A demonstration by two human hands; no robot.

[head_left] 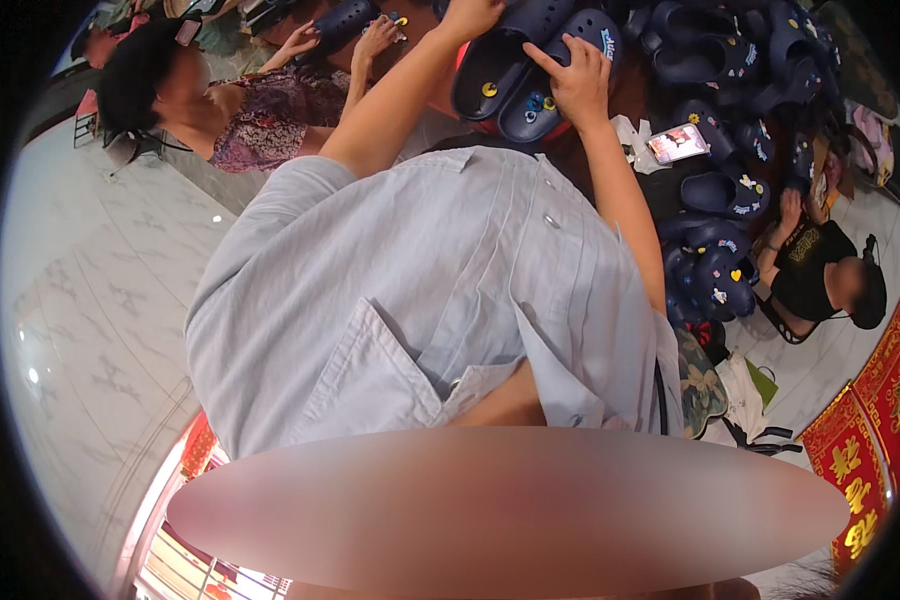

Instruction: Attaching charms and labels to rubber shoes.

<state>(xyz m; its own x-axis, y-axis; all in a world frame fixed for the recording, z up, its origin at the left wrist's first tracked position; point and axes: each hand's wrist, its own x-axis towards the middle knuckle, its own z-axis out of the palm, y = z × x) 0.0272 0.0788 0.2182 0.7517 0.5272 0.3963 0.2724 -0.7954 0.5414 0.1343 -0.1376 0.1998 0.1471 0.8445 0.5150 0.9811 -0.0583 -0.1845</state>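
Observation:
Two navy foam clogs lie side by side at the top of the view, on a dark table in front of me. My left hand [470, 15] grips the far end of the left clog [488, 75], which carries a yellow charm. My right hand [576, 82] is clamped over the right clog [560, 100], its fingers spread across the upper. Small blue and yellow charms sit just below its thumb. My light blue shirt [420, 300] fills the middle of the view and hides the near edge of the table.
A pile of navy clogs with charms [720, 270] covers the table's right side, with a phone [678, 143] among them. A person in a patterned top [270, 115] handles another clog [342, 20] at upper left. A person in black [820, 270] sits at right. Pale tiled floor [100, 300] lies on the left.

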